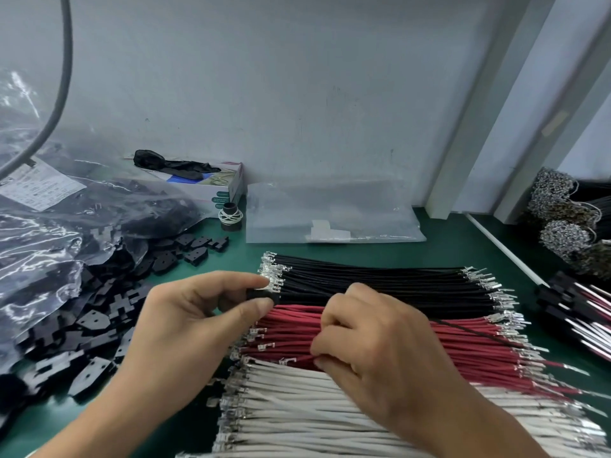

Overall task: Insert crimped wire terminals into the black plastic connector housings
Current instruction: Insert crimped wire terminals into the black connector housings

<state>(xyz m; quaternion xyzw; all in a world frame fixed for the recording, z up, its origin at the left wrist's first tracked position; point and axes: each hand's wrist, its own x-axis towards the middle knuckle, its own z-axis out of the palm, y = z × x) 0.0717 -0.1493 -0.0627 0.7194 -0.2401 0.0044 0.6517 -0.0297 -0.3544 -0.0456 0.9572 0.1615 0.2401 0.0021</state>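
Nearest, along the bottom of the frame, the white wires (297,421) lie in a flat row with their long axis running left to right, crimped ends toward the frame's centre-left. Just above them sit the red wires (463,345), laid the same way, and over these the right hand (373,352) rests with its fingers curled down into the row; the fingertips seem to pinch at one red wire, though how many it has hold of cannot be told.

To its left, at mid-frame, the left hand (198,312) pinches a small black connector housing (261,295) between thumb and forefinger, held right at the terminal ends of the black wires (380,282). The coming move, I judge, turns on this: the housing lies up and to the left of the right fingers, near them, and its openings (hidden by the fingers) probably face the wire ends, so a picked wire would travel leftward along its own axis, terminal first. The right hand is the nearer to the red row.

The green mat (439,246) carries everything. At left a heap of loose housings (89,328) spills from a clear plastic bag (39,233). Further up, a flat clear pouch (334,213), a small black roll (230,217) and a cardboard box (215,183) stand against the pale wall (297,94). At the right edge lie finished assemblies (582,312) and bundled wire ends (558,206).
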